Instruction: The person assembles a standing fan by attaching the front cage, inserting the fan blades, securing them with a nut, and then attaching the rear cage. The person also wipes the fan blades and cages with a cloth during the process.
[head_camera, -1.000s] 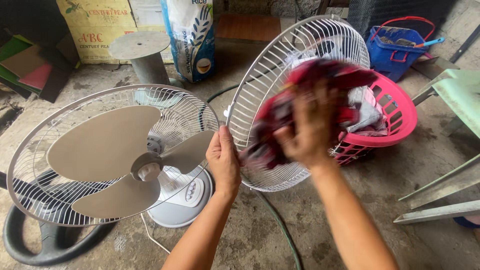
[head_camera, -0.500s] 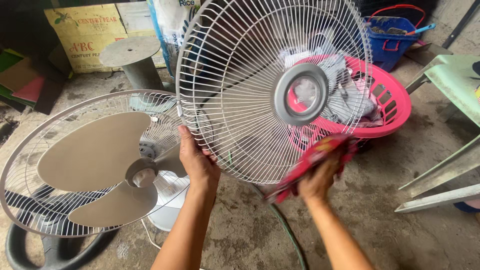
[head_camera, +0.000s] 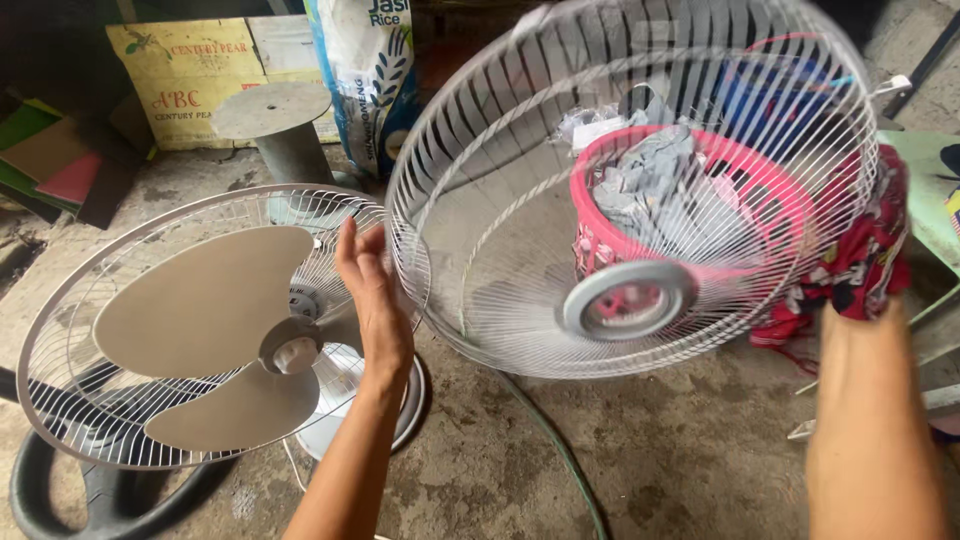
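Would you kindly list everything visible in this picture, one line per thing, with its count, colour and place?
Front fan grille: one, white wire with a grey centre ring, held up in the middle.
Rag: one, red patterned, at the grille's right rim.
Fan with blades: one, beige blades in a white rear grille, lying at left.
Laundry basket: one, pink, holding grey cloths, behind the grille.
Rice sack: one, white and blue, at the back.
Cardboard box: one, yellow, back left.
Round stand: one, grey, before the box.
Hose: one, green, on the concrete floor.
Left hand: at the grille's left rim.
Right hand: wrapped in the rag, at the right rim.
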